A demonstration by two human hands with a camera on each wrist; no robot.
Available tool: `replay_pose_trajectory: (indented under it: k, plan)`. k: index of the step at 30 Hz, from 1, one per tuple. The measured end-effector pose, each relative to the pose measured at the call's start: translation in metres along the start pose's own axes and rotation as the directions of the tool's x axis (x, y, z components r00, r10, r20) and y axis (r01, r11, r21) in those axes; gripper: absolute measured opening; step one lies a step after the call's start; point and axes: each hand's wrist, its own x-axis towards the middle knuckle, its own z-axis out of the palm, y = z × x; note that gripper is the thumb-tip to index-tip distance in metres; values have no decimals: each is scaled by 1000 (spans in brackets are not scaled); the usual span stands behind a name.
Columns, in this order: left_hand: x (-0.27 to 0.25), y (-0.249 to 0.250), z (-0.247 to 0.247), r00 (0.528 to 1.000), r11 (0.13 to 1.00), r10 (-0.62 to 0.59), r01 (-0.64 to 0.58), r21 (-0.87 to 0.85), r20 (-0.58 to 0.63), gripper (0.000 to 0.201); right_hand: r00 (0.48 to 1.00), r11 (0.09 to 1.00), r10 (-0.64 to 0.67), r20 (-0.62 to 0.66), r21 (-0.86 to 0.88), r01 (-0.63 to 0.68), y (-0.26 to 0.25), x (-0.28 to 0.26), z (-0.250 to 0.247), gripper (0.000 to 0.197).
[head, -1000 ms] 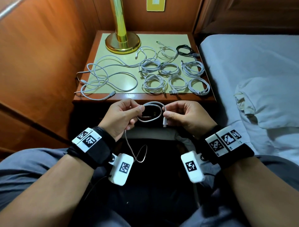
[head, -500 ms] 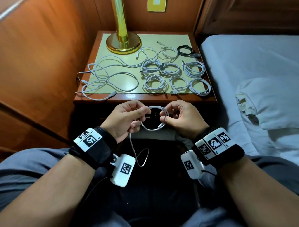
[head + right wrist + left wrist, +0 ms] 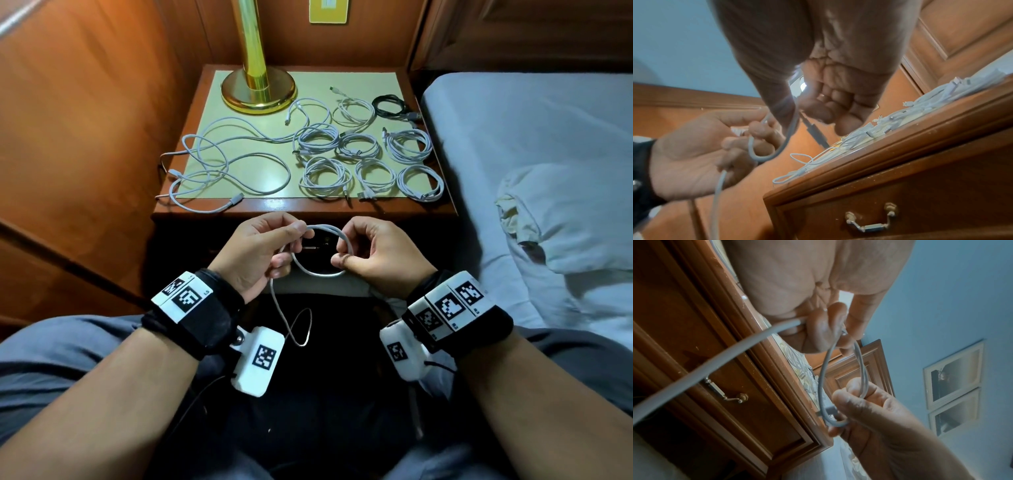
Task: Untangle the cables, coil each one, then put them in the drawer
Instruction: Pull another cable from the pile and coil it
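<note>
From the head view, a thin white charging cable point(image 3: 323, 251) is held as a single loop between the left hand point(image 3: 258, 255) and the right hand point(image 3: 376, 255) in front of the wooden bedside desk point(image 3: 308, 207), with each hand's fingers curled and pinching its side of the loop, while the uncoiled tail hangs straight down from the left hand toward the lap. In the left wrist view, the loop's long axis is seen running from the left fingers point(image 3: 825, 331) to the right hand point(image 3: 869, 412), where the plug end is gripped. In the right wrist view, the closed wooden drawer with its metal handle point(image 3: 869, 222) is seen below the right hand, so the slack to be wound next is judged to lie nearer the left hand.
</note>
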Motion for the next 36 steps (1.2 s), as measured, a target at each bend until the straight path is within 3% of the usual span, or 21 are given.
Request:
replay_pose_trajectory:
  k: [3,5,8,10,13,15,16,18,20,24,26,29,33,36]
  plan:
    - [1,1,-2,997,994,73,-71,77,-26,17,995,949,0,103,314,-33,-2,0,1,10]
    - [1,1,-1,993,984,114,-110,138,-16,23,979,818,25,201,559,-135,-7,-1,3,8]
    - [1,0,0,987,958,164,-157,238,-7,24,956,733,79,283,633,-248,-15,-2,5,24]
    - [4,2,-3,983,950,181,-167,262,-27,13,965,624,92,245,741,-247,-18,-1,1,25]
    - [11,9,-24,972,916,222,-180,360,-81,9,975,325,190,117,929,-175,-18,6,-20,24]
    - [15,18,-43,950,843,287,-187,505,-127,4,966,226,254,49,968,-109,-16,8,-39,23]
    - [15,23,-50,932,793,329,-187,580,-149,5,962,220,273,16,972,-78,-14,9,-48,23]
    - [15,27,-58,892,679,419,-182,711,-171,13,951,287,303,-67,958,-25,-8,9,-59,23]
    - [13,23,-51,887,568,451,-199,798,-100,17,942,428,295,-160,904,19,-3,9,-57,23]
    - [3,-3,-21,896,470,353,-419,777,269,25,962,832,110,-250,553,49,-5,6,-25,17]
    - [-2,-11,-9,873,486,305,-487,726,381,27,982,936,-2,-190,345,69,-4,1,-6,13]
    - [-4,-10,-2,875,584,273,-481,654,399,25,998,962,-34,-58,268,48,-3,-5,11,12]
    - [-6,-4,0,894,675,329,-447,587,303,8,997,946,48,-58,322,-26,-6,-1,14,14]
    - [-6,0,1,886,681,404,-459,571,230,22,1000,966,28,-2,258,-27,-12,-2,14,16]
